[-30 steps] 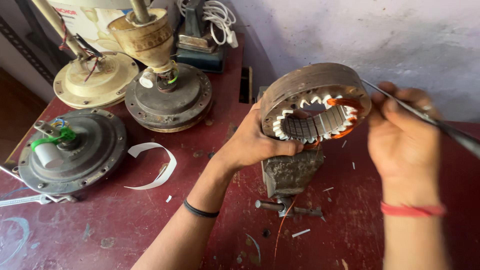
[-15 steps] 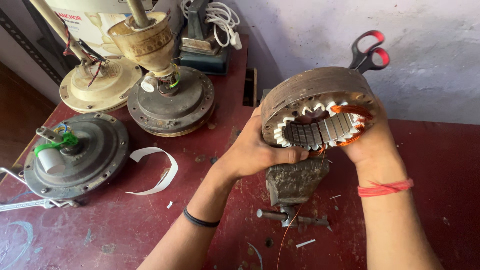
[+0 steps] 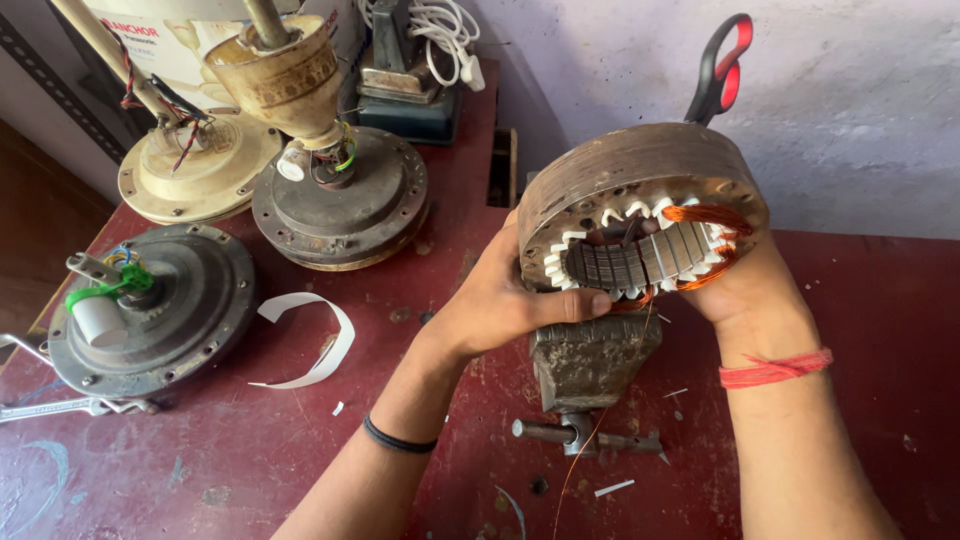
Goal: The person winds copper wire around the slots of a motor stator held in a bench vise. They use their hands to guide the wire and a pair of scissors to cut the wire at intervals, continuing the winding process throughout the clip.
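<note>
A rusty round fan stator (image 3: 620, 175) with white slot liners and some copper winding (image 3: 705, 215) sits tilted over a small grey bench vise (image 3: 595, 360). My left hand (image 3: 500, 300) grips its lower left edge, thumb laid along the bottom rim. My right hand (image 3: 750, 295) cups the lower right side from underneath, with its fingers hidden behind the stator. The red and black handles of a pair of scissors (image 3: 725, 65) stick up behind the stator; what holds them is hidden. A thin copper wire hangs down past the vise.
On the dark red table, two ceiling-fan motors (image 3: 340, 200) (image 3: 160, 310) and a cream one (image 3: 195, 175) lie at the left. A white paper strip (image 3: 320, 340) and a wrench (image 3: 60, 408) lie nearby. A box with a white cable (image 3: 440, 40) stands at the back by the wall.
My right hand moved from beside the stator, where it held the scissors out to the right, to under its right edge. The scissors' handles now rise behind the stator.
</note>
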